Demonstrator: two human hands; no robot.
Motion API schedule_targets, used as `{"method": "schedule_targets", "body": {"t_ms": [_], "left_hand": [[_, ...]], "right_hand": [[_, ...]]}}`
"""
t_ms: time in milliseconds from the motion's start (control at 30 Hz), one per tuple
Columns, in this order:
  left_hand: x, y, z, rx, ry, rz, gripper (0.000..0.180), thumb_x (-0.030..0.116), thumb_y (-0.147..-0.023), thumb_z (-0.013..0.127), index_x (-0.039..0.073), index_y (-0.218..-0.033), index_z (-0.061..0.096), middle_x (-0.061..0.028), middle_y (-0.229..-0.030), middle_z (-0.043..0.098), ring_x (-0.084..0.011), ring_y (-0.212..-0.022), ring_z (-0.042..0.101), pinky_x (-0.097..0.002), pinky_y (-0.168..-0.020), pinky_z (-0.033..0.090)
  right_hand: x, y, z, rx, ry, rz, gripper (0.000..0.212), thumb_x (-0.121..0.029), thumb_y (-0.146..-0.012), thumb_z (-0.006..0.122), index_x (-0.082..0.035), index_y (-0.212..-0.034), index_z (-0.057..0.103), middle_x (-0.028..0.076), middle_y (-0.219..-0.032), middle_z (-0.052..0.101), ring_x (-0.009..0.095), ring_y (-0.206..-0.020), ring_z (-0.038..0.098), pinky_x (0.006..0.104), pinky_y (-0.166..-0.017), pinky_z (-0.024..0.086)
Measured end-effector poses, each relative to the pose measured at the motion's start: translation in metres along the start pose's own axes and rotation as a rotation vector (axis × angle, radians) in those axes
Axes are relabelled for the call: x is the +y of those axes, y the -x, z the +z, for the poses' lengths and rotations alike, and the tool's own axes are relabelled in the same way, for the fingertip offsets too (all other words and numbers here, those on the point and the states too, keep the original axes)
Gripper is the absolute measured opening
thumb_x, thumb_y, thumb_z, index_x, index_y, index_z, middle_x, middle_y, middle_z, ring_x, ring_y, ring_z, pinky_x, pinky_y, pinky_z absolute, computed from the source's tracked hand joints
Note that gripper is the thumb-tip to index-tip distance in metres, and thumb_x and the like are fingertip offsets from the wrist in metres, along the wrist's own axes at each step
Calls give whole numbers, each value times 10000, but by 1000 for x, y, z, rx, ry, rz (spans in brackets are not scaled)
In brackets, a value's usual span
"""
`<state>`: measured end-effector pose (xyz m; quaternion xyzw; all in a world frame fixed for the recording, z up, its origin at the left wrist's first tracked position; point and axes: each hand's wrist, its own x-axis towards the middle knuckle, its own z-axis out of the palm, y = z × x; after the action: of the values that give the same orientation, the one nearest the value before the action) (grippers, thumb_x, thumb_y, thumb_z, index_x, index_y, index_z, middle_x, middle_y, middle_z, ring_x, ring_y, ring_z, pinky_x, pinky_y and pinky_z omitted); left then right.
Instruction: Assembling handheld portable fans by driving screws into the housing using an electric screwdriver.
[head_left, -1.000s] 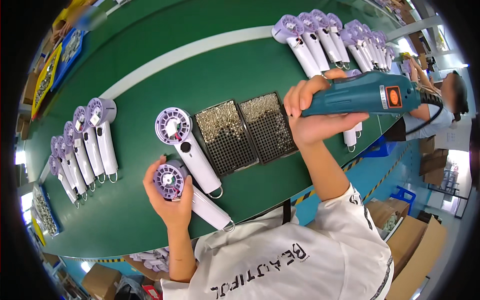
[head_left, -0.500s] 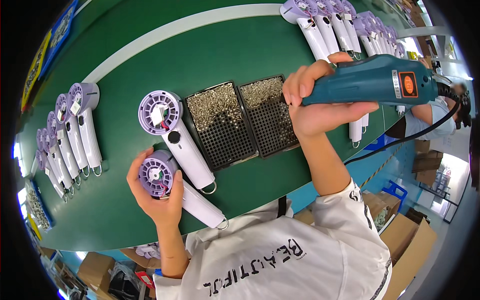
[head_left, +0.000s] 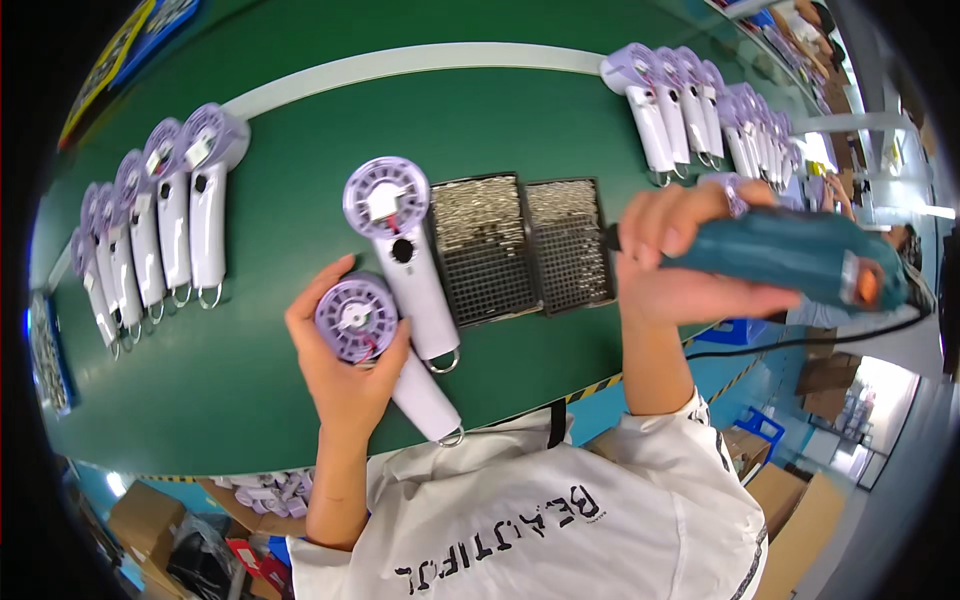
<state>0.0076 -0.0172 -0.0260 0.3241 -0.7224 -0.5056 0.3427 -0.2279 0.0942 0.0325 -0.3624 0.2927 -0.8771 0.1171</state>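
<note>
My left hand (head_left: pixel 350 395) is closed round the lilac head of a handheld fan (head_left: pixel 425 400); the fan's white handle slants toward me and ends in a metal ring. Its round head is uncovered, with a motor and red wire showing. My right hand (head_left: pixel 660 265) grips a teal electric screwdriver (head_left: pixel 770 255), blurred by motion, its black nose toward the left. Beside the held fan lies a second handheld fan (head_left: pixel 425 300) with a white block in its head. Two black screw trays (head_left: pixel 490 290) sit between my hands, partly filled with small metal screws.
A row of fans (head_left: pixel 208 230) stands at the left, and more fans (head_left: pixel 655 130) at the far right. A white strip (head_left: pixel 430 55) crosses the green table (head_left: pixel 310 120). A black cord (head_left: pixel 770 348) trails from the screwdriver. Cardboard boxes (head_left: pixel 160 520) stand below the table edge.
The view has shifted, so the table things appear farther right. My right hand has lowered with the screwdriver, which now lies more level. My left hand keeps its hold on the fan.
</note>
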Motion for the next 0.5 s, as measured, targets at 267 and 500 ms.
{"method": "schedule_targets", "body": {"t_ms": [267,500], "left_hand": [[-1,-2,-2,-11,-35,-41,648,100,-697,811,19,-1257,494,-132,-1217,566,-318,-1090,549,-387,-938,450],[1,-2,-9,-28,-75,-48,625,140,-688,807,0,-1209,493,-147,-1161,588,-349,-1083,554,-430,-979,415]], "right_hand": [[26,15,106,-346,-162,158,661,-715,-884,482,-169,-1256,472,38,-691,497,156,-488,440,310,-454,373],[61,28,108,-512,-327,241,822,-794,-825,467,-143,-1326,436,196,-788,571,316,-632,529,427,-590,411]]}}
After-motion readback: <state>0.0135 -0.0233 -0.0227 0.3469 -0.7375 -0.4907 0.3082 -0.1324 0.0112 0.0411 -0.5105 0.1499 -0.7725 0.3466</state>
